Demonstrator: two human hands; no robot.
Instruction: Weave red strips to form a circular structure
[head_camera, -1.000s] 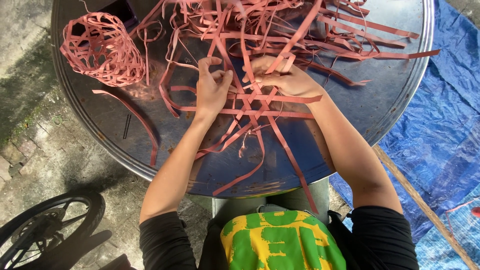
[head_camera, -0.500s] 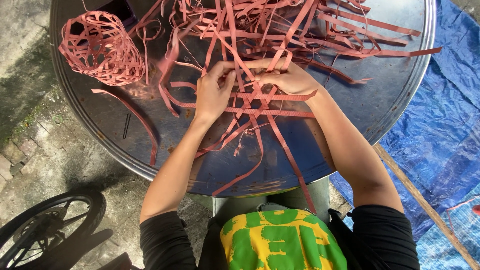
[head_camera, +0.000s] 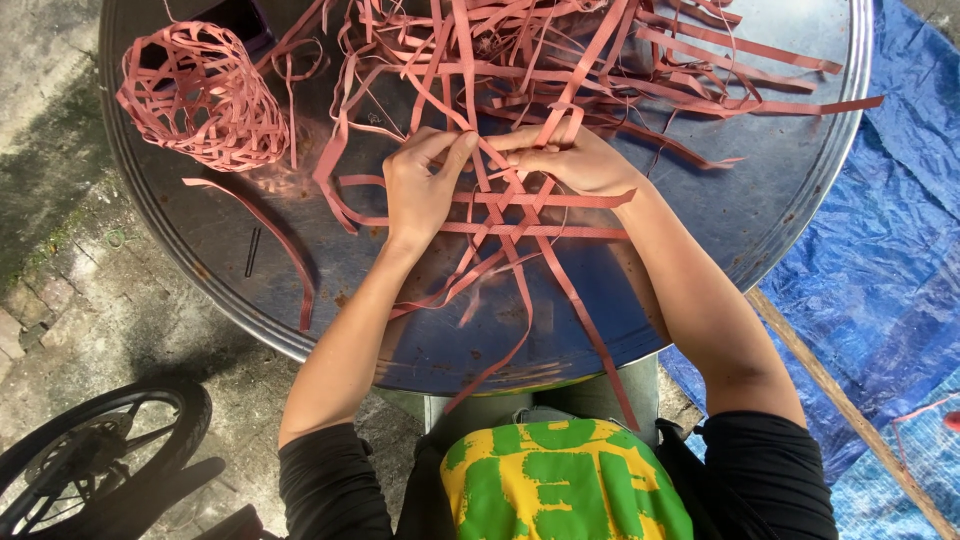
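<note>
Two hands weaving reddish strips on a round metal table.

Left hand (head_camera: 418, 190) and right hand (head_camera: 575, 160) meet at the middle of the table (head_camera: 780, 210), fingers curled narrow, pinching crossed strips (head_camera: 520, 215) that lie flat under the palms, ends fanning toward the near edge. Loose strip pile (head_camera: 600, 50) at the far side. Woven ball (head_camera: 205, 95) far left on the table. Blue tarp (head_camera: 890, 250) right, wheel (head_camera: 95, 450) lower left.

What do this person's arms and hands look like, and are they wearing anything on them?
Both hands are bare: no gloves, rings or watch show on the left hand or the right hand. The forearms are uncovered too. Black sleeves are pushed up to about the elbows on both arms. The fingers look slim with short nails.
</note>
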